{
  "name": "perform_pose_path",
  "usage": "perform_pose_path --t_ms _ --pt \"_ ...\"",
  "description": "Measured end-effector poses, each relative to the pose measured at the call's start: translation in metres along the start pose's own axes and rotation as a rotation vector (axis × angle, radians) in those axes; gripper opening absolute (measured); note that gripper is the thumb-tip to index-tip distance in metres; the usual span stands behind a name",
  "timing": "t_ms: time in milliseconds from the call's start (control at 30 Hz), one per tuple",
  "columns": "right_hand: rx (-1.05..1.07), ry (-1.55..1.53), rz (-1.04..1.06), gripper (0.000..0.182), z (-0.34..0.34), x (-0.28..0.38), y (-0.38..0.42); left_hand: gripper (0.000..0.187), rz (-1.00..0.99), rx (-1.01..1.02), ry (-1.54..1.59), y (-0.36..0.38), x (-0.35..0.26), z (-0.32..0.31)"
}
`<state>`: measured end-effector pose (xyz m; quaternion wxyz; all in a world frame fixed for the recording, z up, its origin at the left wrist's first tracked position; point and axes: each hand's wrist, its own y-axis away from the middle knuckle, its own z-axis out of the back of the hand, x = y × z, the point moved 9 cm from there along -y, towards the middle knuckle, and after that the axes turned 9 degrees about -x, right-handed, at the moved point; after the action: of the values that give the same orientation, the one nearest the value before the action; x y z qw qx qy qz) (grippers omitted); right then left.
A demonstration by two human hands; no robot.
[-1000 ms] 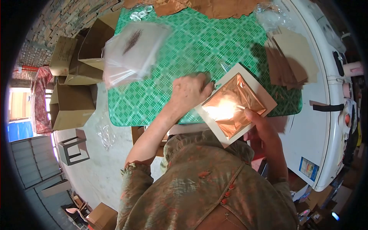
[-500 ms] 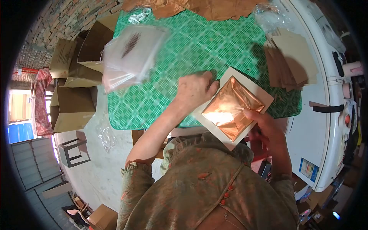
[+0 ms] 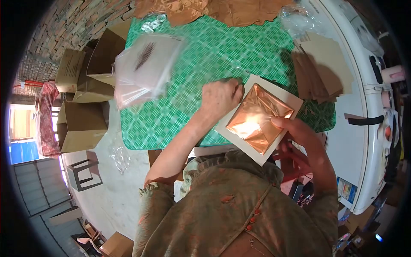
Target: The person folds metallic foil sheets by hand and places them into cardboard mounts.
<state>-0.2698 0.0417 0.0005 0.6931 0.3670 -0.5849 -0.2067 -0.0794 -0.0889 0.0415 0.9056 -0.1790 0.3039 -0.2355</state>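
A beige card (image 3: 262, 159) with a shiny copper-coloured foil sheet (image 3: 257, 107) on its face is held at an angle over the table's front edge. My right hand (image 3: 295, 128) grips it at the right side, thumb pressed on the foil, the other fingers hidden underneath. Beside the card's upper left edge is my left hand (image 3: 220, 97), closed with its fingers curled in and the thumb side right at the edge. What those fingers hold, if anything, I cannot tell. Both hands are over the green checked tablecloth (image 3: 205, 55).
Clear plastic sleeves (image 3: 147, 64) lie piled at the table's left. To the right sits a stack of beige cards (image 3: 327, 64). Copper-coloured foil (image 3: 239, 10) covers the far edge, near crumpled clear plastic (image 3: 299, 21). Open cardboard boxes (image 3: 83, 122) stand on the left; a white appliance (image 3: 342, 141) flanks the right.
The view has shifted slightly. The card with its foil stays in my right hand at nearly the same angle, and my left hand remains closed beside its edge.
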Motion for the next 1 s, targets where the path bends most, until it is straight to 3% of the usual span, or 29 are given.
perform_pose_path --t_ms 367,867,1000 --pt "0.036 0.035 -0.003 0.053 0.001 0.001 -0.014 0.024 0.057 0.096 -0.082 -0.006 0.007 -0.006" --pt "0.046 0.127 0.078 0.058 0.025 0.025 -0.030 0.024 0.088 0.017 -0.047 -0.014 0.014 -0.001" --pt "0.098 0.174 0.079 0.058 0.027 0.030 -0.031 0.022 0.082 0.074 -0.066 -0.016 0.016 -0.002"
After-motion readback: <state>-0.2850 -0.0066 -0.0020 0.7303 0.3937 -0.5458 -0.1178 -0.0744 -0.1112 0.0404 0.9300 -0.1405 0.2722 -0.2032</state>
